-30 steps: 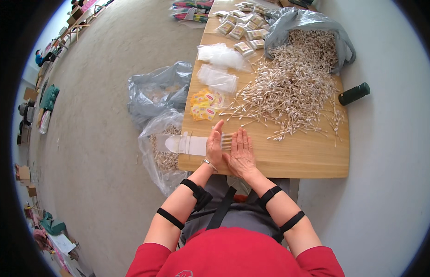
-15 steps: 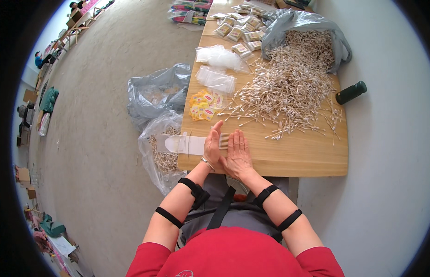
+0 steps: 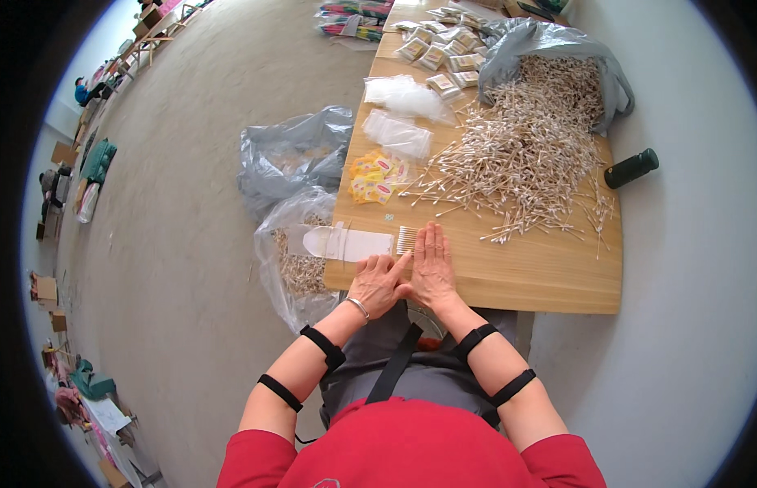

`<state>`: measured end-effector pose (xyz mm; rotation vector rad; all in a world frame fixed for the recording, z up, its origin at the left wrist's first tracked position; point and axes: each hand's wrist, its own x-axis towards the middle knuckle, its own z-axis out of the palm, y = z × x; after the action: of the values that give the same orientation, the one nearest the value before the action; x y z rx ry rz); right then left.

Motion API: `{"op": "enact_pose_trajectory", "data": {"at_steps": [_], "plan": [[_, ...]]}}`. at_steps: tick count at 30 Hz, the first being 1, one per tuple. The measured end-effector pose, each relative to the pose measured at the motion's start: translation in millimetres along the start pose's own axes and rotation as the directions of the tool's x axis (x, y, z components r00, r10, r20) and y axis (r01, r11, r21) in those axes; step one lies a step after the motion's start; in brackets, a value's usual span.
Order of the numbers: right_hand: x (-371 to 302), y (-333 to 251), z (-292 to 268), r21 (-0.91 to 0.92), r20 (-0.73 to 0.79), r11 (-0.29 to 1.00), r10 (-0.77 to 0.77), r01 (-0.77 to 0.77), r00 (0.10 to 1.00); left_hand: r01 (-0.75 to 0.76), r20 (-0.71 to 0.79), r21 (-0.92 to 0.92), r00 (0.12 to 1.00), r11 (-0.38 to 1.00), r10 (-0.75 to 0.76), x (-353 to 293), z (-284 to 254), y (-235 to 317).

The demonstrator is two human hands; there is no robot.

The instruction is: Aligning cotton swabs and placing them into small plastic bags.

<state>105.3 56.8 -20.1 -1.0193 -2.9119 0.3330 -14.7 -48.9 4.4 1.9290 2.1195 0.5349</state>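
Note:
A short row of cotton swabs [image 3: 405,241] lies side by side on the near part of the table. My right hand [image 3: 434,272] rests flat along the row's right side, fingers stretched out and holding nothing. Below the row, my left hand [image 3: 378,285] is open, its index finger extended to the lower ends of the swabs and its other fingers loosely bent. Just beyond those fingers is a white strip [image 3: 366,246] with a rounded left end, two loose swabs lying across it. A large heap of cotton swabs [image 3: 525,154] spreads farther back, spilling from a grey plastic bag [image 3: 622,89].
Yellow printed cards [image 3: 372,180], clear plastic sleeves [image 3: 397,134] and several filled packets [image 3: 435,57] lie along the table's left side. A dark green bottle [image 3: 630,168] stands off the right edge by the wall. Two bags, one grey [image 3: 289,154], one clear [image 3: 273,236], sit left of the table.
My left hand has dropped from upright beside the swabs to lower down, palm downward, index finger extended. The swab row and white strip are now uncovered. The right hand stays flat beside the row.

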Motion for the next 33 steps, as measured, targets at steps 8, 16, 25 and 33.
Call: {"op": "enact_pose_trajectory", "data": {"at_steps": [8, 16, 25, 33], "plan": [[0, 2, 5, -0.004, -0.089, 1.0, -0.009, 0.008, 0.996, -0.001, 0.028, 0.045, 1.0, 0.999, 0.0, 4, 2, 1], [0, 2, 1, -0.023, -0.055, 1.0, -0.003, 0.002, 0.998, 0.023, 0.052, 0.026, 0.998, 0.999, -0.024, 8, 0, 3], [0, 4, 3, -0.064, -0.052, 0.998, -0.009, 0.006, 0.999, 0.029, 0.067, 0.021, 0.997, 0.999, -0.03, 12, 1, 3], [0, -1, -3, -0.125, 0.014, 0.992, 0.007, -0.005, 1.0, 0.112, 0.113, 0.034, 0.987, 0.993, -0.115, 21, -7, 10]]}}
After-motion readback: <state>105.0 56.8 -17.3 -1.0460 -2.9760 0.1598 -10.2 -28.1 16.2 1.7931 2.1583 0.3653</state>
